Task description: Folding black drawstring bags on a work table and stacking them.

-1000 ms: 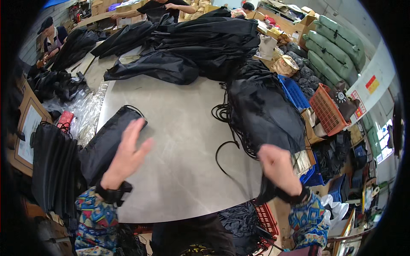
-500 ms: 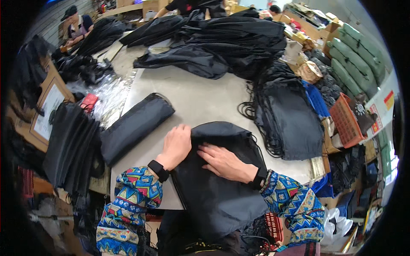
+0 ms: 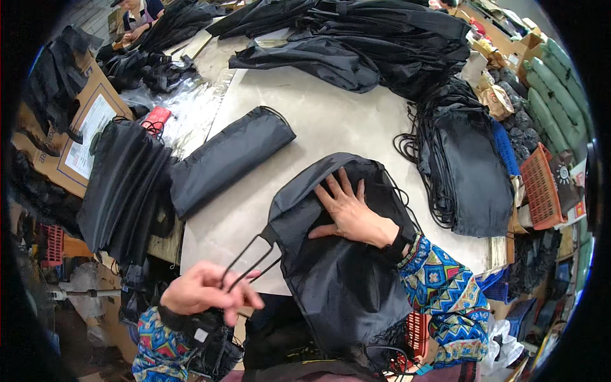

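Observation:
A black drawstring bag (image 3: 347, 299) lies over the table's near edge, its lower part hanging toward me. On its upper part my right hand (image 3: 353, 216) rests flat with the fingers spread. My left hand (image 3: 213, 290) is off the bag's left side, slightly blurred, its fingers hooked round a looped black cord (image 3: 240, 260). That cord runs taut from the bag's left corner. Farther left, a folded black bag (image 3: 235, 159) lies slantwise on the pale tabletop (image 3: 305, 127).
Stacked black bags with cords (image 3: 471, 169) sit at the right, folded black pieces (image 3: 124, 194) at the left. A black fabric pile (image 3: 388, 44) spans the far side. An orange basket (image 3: 541, 188) and cardboard box (image 3: 95, 130) flank the table. Another person (image 3: 140, 19) sits far left.
My left hand has moved from the bag's top edge down and left, drawing out the cord. My right hand has spread its fingers on the bag. The view has shifted.

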Motion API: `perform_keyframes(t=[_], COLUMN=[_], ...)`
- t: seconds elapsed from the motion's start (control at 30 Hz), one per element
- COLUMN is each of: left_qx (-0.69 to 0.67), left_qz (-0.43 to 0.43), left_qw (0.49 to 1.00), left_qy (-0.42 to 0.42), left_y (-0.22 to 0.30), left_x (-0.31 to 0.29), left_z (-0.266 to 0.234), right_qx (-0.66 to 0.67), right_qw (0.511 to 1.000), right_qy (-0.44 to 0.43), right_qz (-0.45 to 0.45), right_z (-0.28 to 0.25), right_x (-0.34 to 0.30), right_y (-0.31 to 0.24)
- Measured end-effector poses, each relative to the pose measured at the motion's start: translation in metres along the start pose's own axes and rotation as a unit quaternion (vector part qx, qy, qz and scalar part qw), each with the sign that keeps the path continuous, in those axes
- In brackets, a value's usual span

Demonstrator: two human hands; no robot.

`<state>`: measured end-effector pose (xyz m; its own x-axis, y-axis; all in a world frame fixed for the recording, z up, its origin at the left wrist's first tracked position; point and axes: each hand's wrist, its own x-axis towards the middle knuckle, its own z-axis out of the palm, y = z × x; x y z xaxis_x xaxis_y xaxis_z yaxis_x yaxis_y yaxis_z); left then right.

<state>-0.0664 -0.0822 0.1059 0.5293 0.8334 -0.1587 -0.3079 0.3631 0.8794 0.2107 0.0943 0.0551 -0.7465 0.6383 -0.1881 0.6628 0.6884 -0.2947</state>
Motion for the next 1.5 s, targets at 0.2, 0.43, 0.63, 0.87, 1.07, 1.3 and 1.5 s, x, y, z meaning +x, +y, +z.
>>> perform_keyframes(t=[0.2, 0.43, 0.63, 0.87, 1.07, 1.3, 1.5], left_qx=[-0.193, -0.156, 0.646, 0.777, 0.762, 0.674, 0.62], left_qz=[0.295, -0.069, 0.108, 0.068, 0.1, 0.111, 0.099], left_qw=[0.815, 0.964, 0.746, 0.624, 0.64, 0.731, 0.777], left_qy=[-0.46, 0.204, 0.116, 0.046, 0.031, 0.008, 0.05], left_y=[0.009, 0.054, -0.014, -0.048, -0.046, -0.032, 0.003], left_x=[-0.034, 0.013, 0.124, 0.15, 0.148, 0.189, 0.219], left_z=[0.002, 0.044, 0.008, -0.001, -0.018, -0.024, -0.032], right_qx=[0.016, 0.117, 0.0, 0.45, 0.651, 0.577, 0.358], right_qw=[0.993, 0.978, 0.893, 0.865, 0.701, 0.78, 0.928], right_qy=[0.05, 0.167, 0.442, 0.164, 0.131, 0.05, 0.012], right_qz=[0.105, 0.037, 0.083, 0.151, 0.259, 0.239, 0.105], right_z=[-0.003, 0.015, -0.023, -0.033, -0.088, -0.109, -0.071], right_x=[0.022, 0.037, 0.011, -0.043, -0.152, -0.172, -0.074], right_y=[0.022, 0.016, 0.019, 0.053, 0.1, 0.056, 0.026])
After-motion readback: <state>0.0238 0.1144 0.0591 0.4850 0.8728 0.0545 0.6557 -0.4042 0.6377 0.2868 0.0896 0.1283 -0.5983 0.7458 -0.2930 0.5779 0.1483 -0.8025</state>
